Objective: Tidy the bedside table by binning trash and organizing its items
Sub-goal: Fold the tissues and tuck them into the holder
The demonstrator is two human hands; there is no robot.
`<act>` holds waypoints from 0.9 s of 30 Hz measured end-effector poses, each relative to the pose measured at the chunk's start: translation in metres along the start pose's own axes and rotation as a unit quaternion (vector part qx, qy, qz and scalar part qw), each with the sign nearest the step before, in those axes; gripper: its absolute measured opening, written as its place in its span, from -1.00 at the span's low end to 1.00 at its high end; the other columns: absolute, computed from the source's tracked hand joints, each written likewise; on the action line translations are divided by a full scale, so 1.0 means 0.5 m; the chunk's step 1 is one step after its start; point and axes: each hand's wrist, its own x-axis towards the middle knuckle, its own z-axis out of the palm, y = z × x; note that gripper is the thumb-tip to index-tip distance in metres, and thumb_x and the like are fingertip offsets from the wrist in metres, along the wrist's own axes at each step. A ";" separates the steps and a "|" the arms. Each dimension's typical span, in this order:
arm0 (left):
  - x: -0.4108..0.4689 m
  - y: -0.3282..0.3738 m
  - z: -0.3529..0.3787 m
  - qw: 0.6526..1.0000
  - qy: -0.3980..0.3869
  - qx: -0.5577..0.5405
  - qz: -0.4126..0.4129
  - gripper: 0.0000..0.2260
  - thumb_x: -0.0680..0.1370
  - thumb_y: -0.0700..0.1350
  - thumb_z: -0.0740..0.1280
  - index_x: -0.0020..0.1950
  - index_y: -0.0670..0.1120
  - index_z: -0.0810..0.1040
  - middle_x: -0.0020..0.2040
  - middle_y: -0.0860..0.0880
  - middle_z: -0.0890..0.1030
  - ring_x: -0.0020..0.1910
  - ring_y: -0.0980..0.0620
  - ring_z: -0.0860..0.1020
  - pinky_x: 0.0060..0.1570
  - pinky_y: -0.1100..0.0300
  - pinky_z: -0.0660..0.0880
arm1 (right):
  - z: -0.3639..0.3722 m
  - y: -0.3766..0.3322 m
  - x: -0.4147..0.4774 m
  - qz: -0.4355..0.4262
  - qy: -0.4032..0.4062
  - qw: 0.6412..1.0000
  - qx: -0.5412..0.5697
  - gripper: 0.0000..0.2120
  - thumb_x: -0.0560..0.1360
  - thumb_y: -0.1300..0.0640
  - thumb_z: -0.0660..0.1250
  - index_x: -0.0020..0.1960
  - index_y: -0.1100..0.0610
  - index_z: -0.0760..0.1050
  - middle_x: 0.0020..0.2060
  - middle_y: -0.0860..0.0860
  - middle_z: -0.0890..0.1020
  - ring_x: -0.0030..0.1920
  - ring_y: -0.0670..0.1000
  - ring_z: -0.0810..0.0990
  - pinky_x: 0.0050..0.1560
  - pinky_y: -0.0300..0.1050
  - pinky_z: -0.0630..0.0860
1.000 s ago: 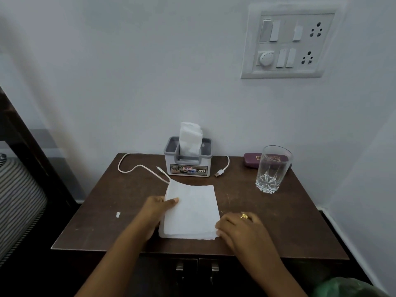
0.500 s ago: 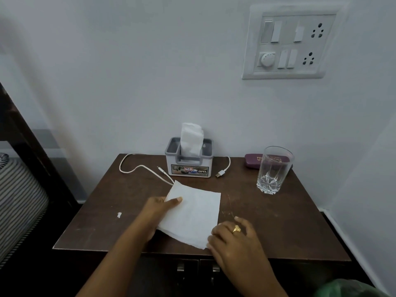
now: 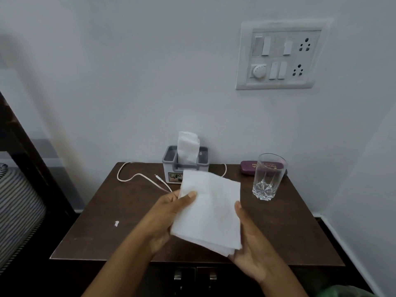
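Folded tissue [image 3: 209,211] held above the bedside table [image 3: 102,232], spanning both hands; left hand [image 3: 169,215] pinches its upper left corner, thumb on top; right hand [image 3: 250,249] cradles its lower right edge, thumb along the side; hands apart. Tissue box [image 3: 169,168] and white cable [image 3: 137,175] lie beyond the left hand; glass [image 3: 267,179] and maroon case [image 3: 246,167] beyond the right; small white scrap [image 3: 116,223] left of the left forearm.

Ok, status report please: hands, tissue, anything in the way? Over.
Both grip the folded tissue: left hand, right hand. Held above the table. Nothing blocking; glass stands off to the right.
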 end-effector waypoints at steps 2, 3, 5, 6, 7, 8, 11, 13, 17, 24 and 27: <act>0.002 -0.021 -0.017 0.999 0.037 -0.006 -0.009 -0.74 0.52 -0.13 0.30 0.14 -0.23 0.56 0.05 -0.22 0.66 0.04 -0.16 0.62 -0.01 0.02 0.58 | -0.005 -0.003 0.014 -0.012 0.048 0.997 -0.064 -0.51 0.39 0.05 0.45 0.24 0.26 0.51 0.16 0.23 0.60 0.18 0.20 0.58 0.20 0.17 0.50; 0.002 -0.032 -0.027 0.998 0.056 0.000 -0.014 -0.75 0.52 -0.14 0.30 0.14 -0.24 0.56 0.04 -0.22 0.66 0.02 -0.16 0.63 -0.01 0.02 0.58 | -0.007 -0.003 0.022 -0.018 0.072 0.991 -0.114 -0.56 0.39 0.15 0.41 0.22 0.30 0.51 0.11 0.23 0.63 0.13 0.17 0.61 0.13 0.08 0.55; 0.004 -0.053 -0.047 0.996 0.079 0.036 -0.018 -0.77 0.53 -0.17 0.28 0.13 -0.26 0.56 0.00 -0.23 0.67 -0.02 -0.16 0.64 -0.01 0.01 0.58 | -0.013 -0.005 0.036 -0.031 0.098 0.974 -0.200 -0.62 0.40 0.30 0.35 0.21 0.36 0.49 0.07 0.24 0.65 0.04 0.13 0.65 0.02 -0.03 0.61; 0.004 -0.062 -0.056 0.994 0.083 0.066 -0.019 -0.78 0.54 -0.19 0.28 0.12 -0.26 0.57 -0.01 -0.22 0.67 -0.02 -0.16 0.64 0.01 0.00 0.57 | -0.013 -0.007 0.040 -0.035 0.109 0.966 -0.230 -0.66 0.43 0.35 0.32 0.20 0.37 0.49 0.04 0.24 0.65 -0.01 0.12 0.66 -0.03 -0.06 0.63; 0.006 -0.068 -0.063 0.992 0.084 0.096 -0.021 -0.79 0.54 -0.20 0.29 0.12 -0.25 0.58 -0.02 -0.21 0.68 -0.01 -0.16 0.64 0.02 -0.01 0.58 | -0.016 -0.009 0.043 -0.039 0.119 0.959 -0.254 -0.71 0.46 0.38 0.30 0.17 0.37 0.51 0.02 0.24 0.66 -0.04 0.11 0.67 -0.08 -0.07 0.63; 0.007 -0.072 -0.068 0.989 0.083 0.120 -0.022 -0.80 0.53 -0.22 0.30 0.12 -0.24 0.58 -0.02 -0.20 0.68 -0.01 -0.15 0.65 0.02 0.00 0.58 | -0.018 -0.013 0.045 -0.043 0.123 0.952 -0.276 -0.75 0.47 0.39 0.29 0.15 0.35 0.53 0.00 0.23 0.67 -0.06 0.10 0.68 -0.11 -0.08 0.63; 0.017 -0.074 -0.078 0.986 0.070 0.148 -0.013 -0.81 0.51 -0.26 0.32 0.10 -0.22 0.59 -0.03 -0.18 0.69 -0.02 -0.14 0.65 0.00 0.01 0.60 | -0.025 -0.021 0.049 -0.045 0.113 0.937 -0.329 -0.78 0.48 0.41 0.29 0.11 0.31 0.55 -0.02 0.20 0.68 -0.05 0.10 0.68 -0.10 -0.06 0.63; 0.021 -0.074 -0.083 0.987 0.065 0.144 -0.001 -0.82 0.50 -0.28 0.33 0.07 -0.20 0.61 -0.04 -0.17 0.69 -0.03 -0.14 0.66 -0.04 0.04 0.61 | -0.031 -0.024 0.052 -0.049 0.115 0.929 -0.348 -0.79 0.49 0.42 0.27 0.10 0.29 0.54 -0.03 0.18 0.69 -0.05 0.08 0.68 -0.08 -0.05 0.63; 0.021 -0.077 -0.095 0.988 0.067 0.139 0.020 -0.76 0.50 -0.39 0.27 -0.14 -0.14 0.67 -0.11 -0.16 0.70 -0.14 -0.12 0.66 -0.24 0.15 0.61 | -0.035 -0.024 0.050 -0.062 0.115 0.917 -0.377 -0.75 0.50 0.46 0.21 -0.10 0.22 0.61 -0.13 0.09 0.71 -0.11 0.03 0.69 -0.16 -0.10 0.62; 0.013 -0.078 -0.104 0.994 0.009 0.108 0.013 -0.83 0.55 -0.34 0.19 -0.06 -0.23 0.57 0.00 -0.17 0.68 -0.07 -0.11 0.65 -0.23 0.15 0.60 | -0.047 -0.005 0.054 -0.119 0.157 0.854 -0.482 -0.52 0.49 0.47 0.07 -0.34 0.10 0.62 -0.24 0.08 0.69 -0.23 0.08 0.60 -0.30 -0.12 0.45; 0.018 -0.073 -0.110 0.997 0.027 0.065 -0.009 -0.78 0.59 -0.24 0.09 0.09 -0.20 0.50 -0.02 -0.17 0.68 -0.09 -0.08 0.65 -0.21 0.13 0.59 | -0.053 0.003 0.054 -0.151 0.167 0.825 -0.519 -0.50 0.45 0.48 0.04 -0.36 0.07 0.60 -0.25 0.05 0.67 -0.31 0.00 0.55 -0.38 -0.21 0.38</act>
